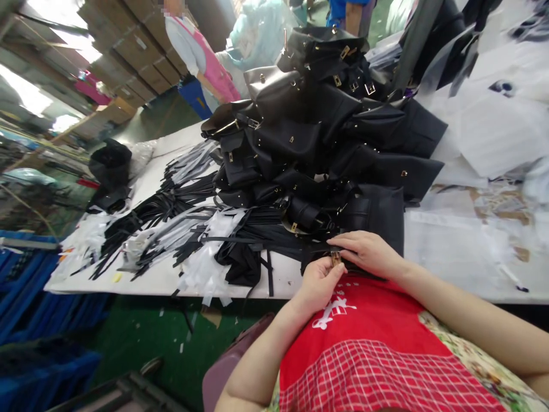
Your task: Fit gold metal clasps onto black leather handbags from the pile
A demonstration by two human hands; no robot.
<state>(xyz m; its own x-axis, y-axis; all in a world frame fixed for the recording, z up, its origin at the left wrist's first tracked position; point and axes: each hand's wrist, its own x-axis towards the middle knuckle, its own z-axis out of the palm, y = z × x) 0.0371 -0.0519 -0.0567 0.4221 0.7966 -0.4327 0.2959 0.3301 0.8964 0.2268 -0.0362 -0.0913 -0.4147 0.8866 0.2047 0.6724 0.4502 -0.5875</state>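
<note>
A black bag (pixel 377 220) lies at the table's front edge, against my red apron. My left hand (pixel 317 283) is closed, its thumb and fingers pinching a gold-coloured metal clasp (pixel 335 257) at the bag's near side. From the right, my right hand (pixel 369 252) reaches over the bag with its fingers bent onto the black material just above the clasp. Its thumb is mostly hidden. Right behind my hands rises a pile of black bags (pixel 300 131) with gold-coloured buckles and locks.
Bundles of black straps (pixel 150 209) and white strips (pixel 218 229) spread across the white table (pixel 163 289) to the left. Clear plastic sheets (pixel 450 246) cover the right side. A person in a pink apron (pixel 214 66) stands beyond the table. Blue pallets (pixel 55 326) are at lower left.
</note>
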